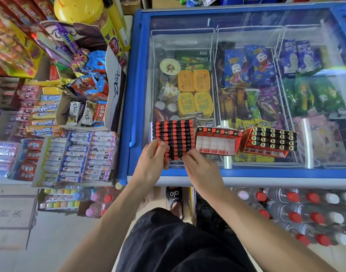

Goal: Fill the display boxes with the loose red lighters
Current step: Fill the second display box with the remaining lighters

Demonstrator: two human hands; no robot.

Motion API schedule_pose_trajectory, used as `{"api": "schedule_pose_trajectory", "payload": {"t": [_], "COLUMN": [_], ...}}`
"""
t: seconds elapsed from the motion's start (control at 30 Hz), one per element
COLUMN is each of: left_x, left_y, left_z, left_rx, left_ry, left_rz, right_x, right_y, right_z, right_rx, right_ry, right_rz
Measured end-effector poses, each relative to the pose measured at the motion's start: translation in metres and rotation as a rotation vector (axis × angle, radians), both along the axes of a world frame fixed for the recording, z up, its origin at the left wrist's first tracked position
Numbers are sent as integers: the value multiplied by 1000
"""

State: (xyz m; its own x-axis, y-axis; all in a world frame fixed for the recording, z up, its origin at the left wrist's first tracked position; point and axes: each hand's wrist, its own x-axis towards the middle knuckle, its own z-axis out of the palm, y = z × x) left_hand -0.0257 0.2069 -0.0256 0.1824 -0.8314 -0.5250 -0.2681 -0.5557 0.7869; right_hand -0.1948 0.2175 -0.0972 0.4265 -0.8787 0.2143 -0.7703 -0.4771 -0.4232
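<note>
On the freezer's glass lid (pixel 246 26) lies a block of red lighters (pixel 175 136). The left hand (pixel 151 160) pinches what seems one red lighter (pixel 158 143) at its near-left corner; the right hand (pixel 202 168) touches its near edge. Beside stand a part-filled display box (pixel 217 142) and a fuller display box (pixel 270 141).

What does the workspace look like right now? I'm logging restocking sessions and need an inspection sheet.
Surface: glass freezer lid, blue-framed, ice creams visible beneath.
Job's things: block of loose red lighters lying flat at left; middle display box has one row filled; right display box mostly filled.
Clutter: nothing seen on the lid.
Grippers: left hand pinches a lighter at the block's near-left corner; right hand grips the block's near edge.
Cables: nothing seen.
Surroundings: candy shelves left; bottled drinks on the floor.
</note>
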Motion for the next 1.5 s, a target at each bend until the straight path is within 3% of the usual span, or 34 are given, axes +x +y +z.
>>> {"api": "schedule_pose_trajectory", "payload": {"t": [0.13, 0.3, 0.37, 0.53, 0.73, 0.8, 0.93, 1.03, 1.2, 1.5], "left_x": [-5, -7, -8, -14, -22, -24, -19, -14, -11, -9], "left_y": [-9, -14, -15, -17, -20, -20, -13, -9, -2, 0], "left_z": [11, 9, 7, 5, 7, 4, -8, -22, -44, -51], "left_rx": [-29, -96, -88, -78, -72, -107, -293, -338, -320, -312], "left_ry": [60, 118, 122, 125, 83, -29, -483, -669, -813, -841], "left_rz": [12, 77, 101, 121, 60, -8, -135, -280, -499, -536], "right_x": [4, 1, -4, -18, -19, -22, -34, -45, -43, -23], "right_y": [0, -3, -5, 1, 0, -3, -6, -4, 4, 7], "right_z": [7, 30, 43, 62, 63, 65, 63, 51, 20, -8], "right_rx": [30, 276, 352, 314, 154, 123, 128, 146, 217, 155], "right_ry": [-47, -492, -585, -406, -459, -487, -531, -494, -306, -140], "right_rz": [-19, -275, -279, 38, -51, -90, -192, -187, -144, -106]}}
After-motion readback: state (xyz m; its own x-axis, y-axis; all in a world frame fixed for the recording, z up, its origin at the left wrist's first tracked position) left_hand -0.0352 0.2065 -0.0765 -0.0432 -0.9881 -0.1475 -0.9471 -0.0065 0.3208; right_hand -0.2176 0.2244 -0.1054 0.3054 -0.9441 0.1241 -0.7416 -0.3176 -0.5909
